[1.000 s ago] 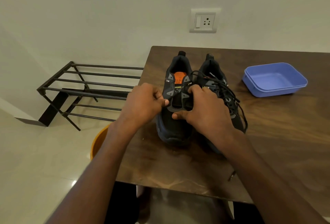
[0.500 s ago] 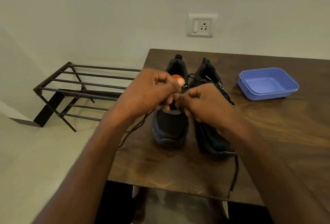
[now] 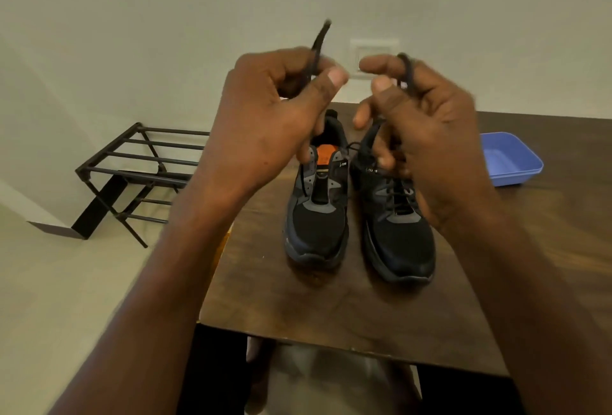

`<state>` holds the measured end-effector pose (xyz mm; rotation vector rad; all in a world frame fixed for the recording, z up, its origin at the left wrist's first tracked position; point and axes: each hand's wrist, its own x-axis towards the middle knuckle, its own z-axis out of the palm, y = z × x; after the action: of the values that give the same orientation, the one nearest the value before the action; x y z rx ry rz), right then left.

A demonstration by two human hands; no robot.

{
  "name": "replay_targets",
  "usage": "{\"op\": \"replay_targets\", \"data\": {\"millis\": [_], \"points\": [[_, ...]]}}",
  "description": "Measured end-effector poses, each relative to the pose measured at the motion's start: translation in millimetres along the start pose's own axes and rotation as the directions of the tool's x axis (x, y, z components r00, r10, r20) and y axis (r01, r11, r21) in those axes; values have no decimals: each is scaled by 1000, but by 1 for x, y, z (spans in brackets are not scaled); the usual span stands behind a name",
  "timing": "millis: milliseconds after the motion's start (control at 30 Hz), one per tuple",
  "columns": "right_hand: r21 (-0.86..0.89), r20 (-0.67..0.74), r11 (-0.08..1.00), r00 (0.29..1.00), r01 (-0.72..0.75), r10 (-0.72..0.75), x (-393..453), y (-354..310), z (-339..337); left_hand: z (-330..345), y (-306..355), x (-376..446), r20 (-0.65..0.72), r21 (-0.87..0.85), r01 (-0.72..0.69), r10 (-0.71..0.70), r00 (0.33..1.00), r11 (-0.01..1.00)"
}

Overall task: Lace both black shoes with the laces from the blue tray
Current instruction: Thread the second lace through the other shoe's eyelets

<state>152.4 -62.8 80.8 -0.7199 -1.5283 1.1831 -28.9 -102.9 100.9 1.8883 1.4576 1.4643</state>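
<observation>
Home room, metal shoe rack point(image 3: 139, 169) (against plain wall), wooden table point(image 3: 331, 308), tiled floor point(image 3: 66, 282)

A plain pale wall point(image 3: 165, 17) is seen behind; a white socket plate point(image 3: 371, 50) is mounted on it; a black metal rack point(image 3: 139, 166) stands on the pale floor point(image 3: 49, 282) beside the dark wooden table point(image 3: 331, 308).

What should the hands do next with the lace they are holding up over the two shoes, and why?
Probably bring both ends back down and cross them to the next empty eyelets of the left shoe. The left hand and right hand each pinch one end of the lace pulled up from it, and its orange tongue shows bare, while the right shoe already looks laced.
</observation>
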Motion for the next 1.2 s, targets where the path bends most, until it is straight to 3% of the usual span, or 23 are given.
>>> {"op": "replay_targets", "data": {"millis": [67, 133, 233, 300, 367, 467, 600, 733, 833, 900, 967, 1000, 1067, 1100, 1133, 1167, 1200], "points": [[-111, 10, 988, 994, -104, 106, 0, 18, 1, 5, -15, -1, -60, 106, 30, -24, 998, 994], [-361, 37, 918, 981, -162, 188, 0, 45, 1, 12, -36, -5, -93, 197, 118, -101, 990, 973], [-711, 109, 684, 935, -165, 339, -3, 85, 6, 24, -74, -13, -84, 256, 338, -327, 941, 906], [-828, 94, 536, 901, -166, 424, -7, 102, 13, 33, -101, -22, -27, 292, 453, -466, 884, 842], [-847, 31, 491, 902, -205, 430, -7, 108, 16, 42, -118, -29, 51, 376, 484, -539, 841, 790], [-833, 3, 508, 917, -218, 398, -7, 109, 14, 52, -126, -33, 119, 374, 534, -611, 783, 758], [-853, 35, 489, 915, -183, 403, -8, 104, 14, 57, -124, -33, 102, 416, 546, -634, 767, 727], [-878, 56, 448, 893, -169, 446, -4, 103, 7, 52, -121, -34, 107, 343, 564, -628, 771, 751], [-849, 40, 496, 913, -183, 406, -4, 103, 1, 36, -115, -32, 115, 312, 608, -664, 738, 730], [-739, -41, 625, 944, -250, 328, -4, 96, 0, 26, -107, -26, 97, 370, 596, -667, 738, 713], [-358, -68, 844, 913, -398, 402, -3, 83, -1, 22, -96, -21, 19, 493, 530, -617, 787, 691], [-95, -9, 884, 888, -458, 459, -2, 73, 0, 23, -89, -19, -47, 570, 476, -552, 832, 670], [293, 96, 833, 881, -469, 463, 0, 60, 1, 31, -76, -17, -153, 640, 345, -327, 933, 686], [426, 117, 786, 888, -449, 444, 1, 55, 2, 35, -71, -17, -166, 582, 306, -258, 952, 754], [541, 131, 727, 897, -422, 423, 2, 54, 2, 39, -66, -17, -135, 426, 314, -284, 949, 848], [642, 139, 659, 905, -392, 402, 3, 53, 4, 44, -64, -16, -41, 186, 392, -391, 919, 901], [716, 139, 597, 912, -361, 385, 4, 55, 4, 48, -62, -17, 129, -30, 512, -505, 854, 858]]}}
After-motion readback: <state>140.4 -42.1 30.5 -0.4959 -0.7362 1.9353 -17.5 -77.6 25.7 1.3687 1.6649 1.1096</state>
